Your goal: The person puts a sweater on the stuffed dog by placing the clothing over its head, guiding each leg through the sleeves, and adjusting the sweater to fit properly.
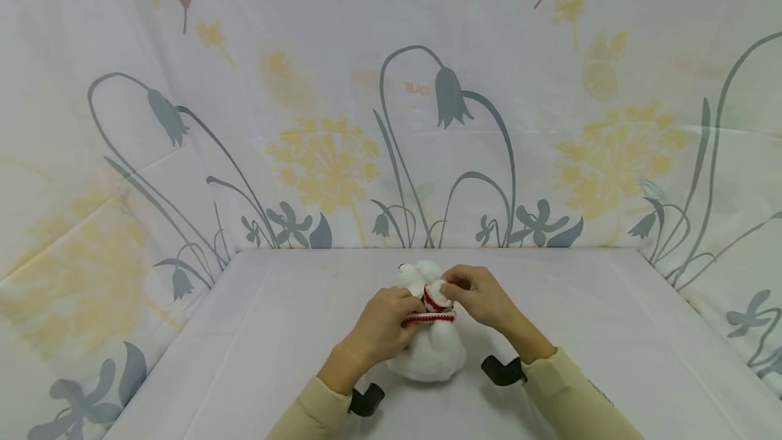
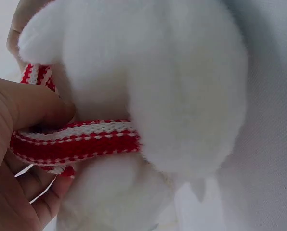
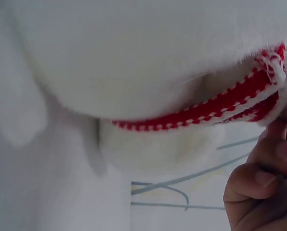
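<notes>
A white, furry plush toy (image 1: 427, 358) sits on the white-covered table, with a narrow red-and-white knitted scarf (image 1: 430, 318) around it. From the left, my left hand (image 1: 381, 321) grips the scarf; in the left wrist view its thumb (image 2: 42, 106) presses inside a bend of the knitted band (image 2: 81, 144), with fingers behind. On the upper right, my right hand (image 1: 479, 294) pinches a raised part of the scarf between thumb and fingers. The right wrist view shows the band (image 3: 201, 113) drawn out from the fur toward curled fingers (image 3: 259, 180). Part of the toy is hidden by my hands.
Black bent pieces stick out at the left wrist (image 1: 368, 400) and right wrist (image 1: 504, 371), low beside the toy. Behind the table (image 1: 293, 304) hangs a white sheet (image 1: 348, 53) printed with grey and yellow flowers, continuing down both sides.
</notes>
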A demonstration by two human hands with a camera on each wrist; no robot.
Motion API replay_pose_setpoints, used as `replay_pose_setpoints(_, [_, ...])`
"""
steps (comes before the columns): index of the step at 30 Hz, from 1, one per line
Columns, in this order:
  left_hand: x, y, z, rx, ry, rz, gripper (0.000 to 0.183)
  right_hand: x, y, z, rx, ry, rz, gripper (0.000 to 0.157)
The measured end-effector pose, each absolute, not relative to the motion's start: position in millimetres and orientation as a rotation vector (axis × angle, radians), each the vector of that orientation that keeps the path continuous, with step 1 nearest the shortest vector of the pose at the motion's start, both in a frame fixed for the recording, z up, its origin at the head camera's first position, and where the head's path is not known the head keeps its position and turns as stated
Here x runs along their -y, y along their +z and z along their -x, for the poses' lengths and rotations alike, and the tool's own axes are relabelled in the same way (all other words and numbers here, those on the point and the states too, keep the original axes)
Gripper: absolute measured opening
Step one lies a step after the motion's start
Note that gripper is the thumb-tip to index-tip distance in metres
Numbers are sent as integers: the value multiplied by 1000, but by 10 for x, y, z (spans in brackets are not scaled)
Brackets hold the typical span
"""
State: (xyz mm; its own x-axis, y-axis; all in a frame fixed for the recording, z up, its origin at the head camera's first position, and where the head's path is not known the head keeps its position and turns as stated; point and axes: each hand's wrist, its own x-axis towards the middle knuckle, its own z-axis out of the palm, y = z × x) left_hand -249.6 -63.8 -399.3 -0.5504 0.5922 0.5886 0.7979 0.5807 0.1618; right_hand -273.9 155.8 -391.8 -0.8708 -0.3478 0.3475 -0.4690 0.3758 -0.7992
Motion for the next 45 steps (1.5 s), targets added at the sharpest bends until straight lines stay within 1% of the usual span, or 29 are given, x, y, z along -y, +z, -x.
replay_pose_setpoints(5, [643, -4018, 2498, 2363, -463, 1101, 17, -1595, -3894, 2755, 2442, 1869, -532, 18])
replay_pose_setpoints(8, [636, -4030, 2498, 2407, -489, 1076, 19, -1610, -3874, 2748, 2436, 1940, -512, 19])
replay_pose_setpoints(10, [631, -4035, 2501, 2434, -560, 1061, 21, -1612, -3856, 2738, 2469, 1888, -557, 17])
replay_pose_setpoints(13, [626, -4026, 2497, 2432, -658, 1044, 22, -1606, -3808, 2715, 2525, 1734, -718, 14])
replay_pose_setpoints(14, [625, -4022, 2492, 2424, -679, 1040, 22, -1607, -3794, 2707, 2551, 1663, -774, 15])
replay_pose_setpoints(18, [616, -3995, 2456, 2400, -742, 1030, 17, -1606, -3747, 2652, 2645, 1368, -979, 36])
replay_pose_setpoints(20, [606, -3988, 2439, 2406, -765, 1019, 16, -1602, -3752, 2635, 2652, 1262, -1017, 41])
replay_pose_setpoints(25, [558, -3975, 2402, 2480, -785, 1045, 13, -1561, -3807, 2656, 2531, 1165, -974, 31])
replay_pose_setpoints(29, [529, -3978, 2383, 2569, -679, 1154, 10, -1553, -3849, 2693, 2419, 1067, -829, 25])
replay_pose_setpoints(32, [526, -3975, 2383, 2595, -638, 1187, 9, -1571, -3856, 2702, 2392, 1053, -720, 23])
replay_pose_setpoints(37, [546, -3948, 2396, 2473, -881, 1132, 8, -1585, -3842, 2692, 2399, 1107, -682, 23])
replay_pose_setpoints(41, [557, -3933, 2425, 2286, -1084, 1031, 18, -1527, -3843, 2671, 2398, 1195, -716, 27])
replay_pose_setpoints(45, [571, -3925, 2441, 2273, -1141, 928, 38, -1450, -3854, 2639, 2414, 1429, -815, 28])
